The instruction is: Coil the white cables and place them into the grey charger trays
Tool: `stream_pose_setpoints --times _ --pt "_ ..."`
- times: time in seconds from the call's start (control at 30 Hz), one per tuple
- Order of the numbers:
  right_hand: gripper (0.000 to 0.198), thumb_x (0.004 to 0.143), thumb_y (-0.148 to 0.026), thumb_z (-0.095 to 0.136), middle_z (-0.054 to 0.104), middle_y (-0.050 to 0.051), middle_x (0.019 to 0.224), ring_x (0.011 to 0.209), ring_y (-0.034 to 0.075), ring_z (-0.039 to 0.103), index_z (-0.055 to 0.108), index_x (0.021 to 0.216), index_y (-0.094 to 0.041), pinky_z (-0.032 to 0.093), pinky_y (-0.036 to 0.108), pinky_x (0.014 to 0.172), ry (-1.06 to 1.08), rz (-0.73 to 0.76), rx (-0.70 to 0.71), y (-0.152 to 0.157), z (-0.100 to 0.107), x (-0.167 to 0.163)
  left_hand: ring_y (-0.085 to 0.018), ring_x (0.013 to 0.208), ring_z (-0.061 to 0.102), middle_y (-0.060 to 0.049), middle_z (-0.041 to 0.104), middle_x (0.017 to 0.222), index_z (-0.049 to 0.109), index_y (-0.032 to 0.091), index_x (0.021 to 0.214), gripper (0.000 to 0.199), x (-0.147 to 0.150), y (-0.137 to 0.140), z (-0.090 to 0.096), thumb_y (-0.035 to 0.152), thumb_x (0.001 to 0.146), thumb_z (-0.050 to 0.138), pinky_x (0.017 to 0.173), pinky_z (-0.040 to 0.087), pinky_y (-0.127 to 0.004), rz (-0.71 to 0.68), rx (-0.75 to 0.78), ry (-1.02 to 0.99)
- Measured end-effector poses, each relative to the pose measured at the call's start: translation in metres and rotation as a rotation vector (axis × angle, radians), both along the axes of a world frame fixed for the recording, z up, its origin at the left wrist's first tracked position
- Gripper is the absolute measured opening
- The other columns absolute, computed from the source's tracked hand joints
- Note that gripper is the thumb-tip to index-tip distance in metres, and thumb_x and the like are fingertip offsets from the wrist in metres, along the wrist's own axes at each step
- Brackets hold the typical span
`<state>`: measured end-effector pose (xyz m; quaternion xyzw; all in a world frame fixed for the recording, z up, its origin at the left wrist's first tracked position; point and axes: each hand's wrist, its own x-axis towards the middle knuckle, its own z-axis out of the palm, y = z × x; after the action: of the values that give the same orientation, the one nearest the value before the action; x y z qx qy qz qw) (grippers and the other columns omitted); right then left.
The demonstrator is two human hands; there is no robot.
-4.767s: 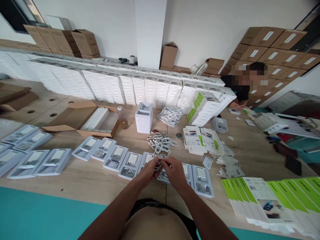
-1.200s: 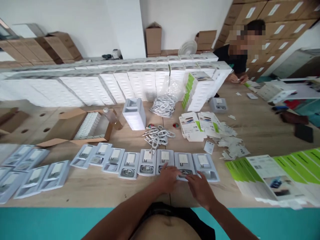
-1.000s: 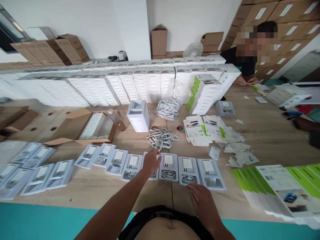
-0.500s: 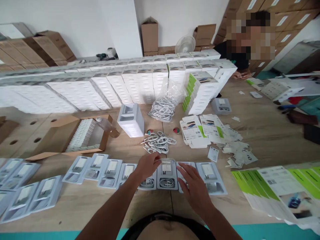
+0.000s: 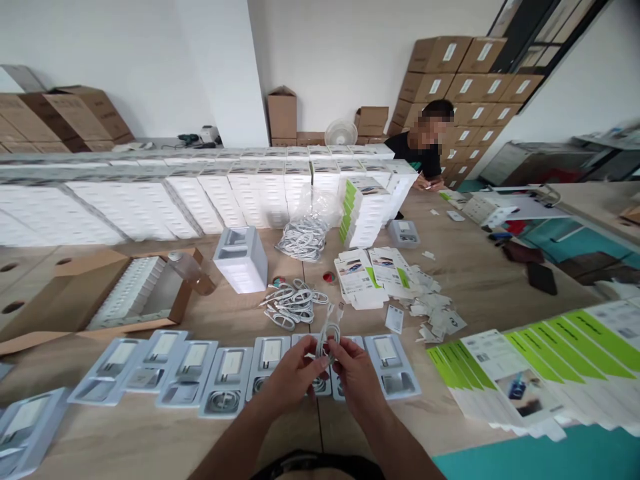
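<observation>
A coiled white USB cable is held up between my two hands, over the row of pale plastic trays. My left hand grips its left side, and the fingers of my right hand close on its right side. Under them, trays hold white chargers; some, such as the tray to the left, also have a coiled cable in the lower compartment. At the right end, another tray shows a charger and a paper piece. The trays directly below my hands are partly hidden. Just beyond lies a pile of loose white cables.
An open carton of white chargers and a bottle stand left. Stacked trays and bagged cables are farther back. Flat printed boxes lie right, near scattered cards. A co-worker sits behind stacked white boxes.
My hands were apart over the trays; now they are together, both gripping a coiled cable above them. The head view has shifted, showing more of the right side and back wall.
</observation>
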<state>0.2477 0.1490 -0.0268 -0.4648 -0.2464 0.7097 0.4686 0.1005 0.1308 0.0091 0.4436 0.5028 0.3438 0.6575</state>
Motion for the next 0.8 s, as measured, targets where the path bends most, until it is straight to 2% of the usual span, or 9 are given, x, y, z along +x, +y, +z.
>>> stream_pose_setpoints --times 0.1,0.17,0.23,0.3,0.4,0.47,0.57,0.67,0.8 --pt "0.030 0.065 -0.041 0.081 0.066 -0.001 0.066 0.054 0.010 0.049 0.074 0.084 -0.019 0.037 0.023 0.051 0.048 0.004 -0.039 -0.013 -0.001 -0.003 -0.018 0.080 0.066 -0.004 0.058 0.092 0.054 0.021 0.107 0.035 0.011 -0.013 0.000 0.049 0.086 0.057 0.038 0.040 -0.016 0.026 -0.152 -0.179" --pt "0.033 0.067 -0.044 0.079 0.065 -0.001 0.066 0.060 0.013 0.055 0.073 0.087 -0.018 0.042 0.025 0.055 0.053 0.048 -0.036 -0.017 -0.002 -0.001 -0.016 0.072 0.067 -0.003 0.058 0.091 0.053 0.021 0.102 0.036 0.013 -0.019 -0.002 0.053 0.086 0.055 0.036 0.036 -0.016 0.021 -0.270 -0.334" --pt "0.037 0.071 -0.046 0.075 0.065 0.001 0.070 0.067 0.017 0.058 0.071 0.093 -0.017 0.044 0.028 0.060 -0.102 0.106 0.038 -0.018 -0.004 0.007 -0.013 0.064 0.064 -0.002 0.057 0.086 0.050 0.021 0.091 0.037 0.013 -0.022 -0.006 0.057 0.086 0.053 0.035 0.030 -0.015 0.032 -0.322 -0.419" --pt "0.041 0.073 -0.044 0.073 0.067 0.005 0.083 0.075 0.020 0.059 0.068 0.103 -0.016 0.047 0.032 0.066 -0.461 0.071 0.229 -0.015 -0.001 0.017 -0.010 0.056 0.057 0.000 0.056 0.078 0.045 0.021 0.081 0.041 0.012 -0.025 -0.009 0.061 0.085 0.050 0.035 0.023 -0.015 0.089 -0.307 -0.368" --pt "0.044 0.082 -0.032 0.065 0.063 0.010 0.107 0.095 0.024 0.056 0.057 0.124 -0.019 0.045 0.038 0.083 -1.056 0.027 0.713 -0.008 0.015 0.033 -0.007 0.045 0.042 0.004 0.049 0.063 0.041 0.021 0.073 0.048 0.010 -0.027 -0.010 0.067 0.084 0.044 0.037 0.020 -0.018 0.125 -0.269 -0.147" --pt "0.034 0.089 -0.023 0.056 0.063 0.010 0.106 0.096 0.024 0.055 0.058 0.123 -0.021 0.043 0.038 0.086 -1.341 0.204 1.026 -0.002 0.029 0.039 -0.006 0.042 0.036 0.005 0.046 0.060 0.040 0.021 0.070 0.052 0.009 -0.028 -0.009 0.071 0.083 0.039 0.039 0.019 -0.020 0.085 -0.251 -0.057" --pt "0.014 0.088 -0.014 0.054 0.065 0.006 0.087 0.085 0.023 0.056 0.065 0.094 -0.021 0.040 0.035 0.075 -1.615 0.505 1.263 0.005 0.049 0.040 -0.006 0.043 0.033 0.006 0.045 0.060 0.040 0.021 0.071 0.054 0.010 -0.030 -0.008 0.074 0.081 0.038 0.041 0.019 -0.021 0.071 -0.229 -0.021" --pt "0.012 0.087 -0.012 0.054 0.067 0.006 0.079 0.076 0.021 0.059 0.062 0.082 -0.020 0.035 0.032 0.065 -1.693 0.671 1.247 0.007 0.061 0.036 -0.006 0.046 0.035 0.006 0.044 0.063 0.042 0.021 0.078 0.053 0.011 -0.030 -0.011 0.074 0.078 0.043 0.042 0.019 -0.020 0.148 -0.244 -0.041" --pt "0.010 0.091 -0.024 0.051 0.069 0.003 0.076 0.065 0.018 0.061 0.059 0.086 -0.022 0.031 0.029 0.058 -1.504 0.706 0.962 0.003 0.065 0.027 -0.005 0.047 0.035 0.007 0.045 0.066 0.041 0.023 0.085 0.052 0.013 -0.029 -0.018 0.073 0.075 0.050 0.043 0.017 -0.018 0.208 -0.345 -0.185"
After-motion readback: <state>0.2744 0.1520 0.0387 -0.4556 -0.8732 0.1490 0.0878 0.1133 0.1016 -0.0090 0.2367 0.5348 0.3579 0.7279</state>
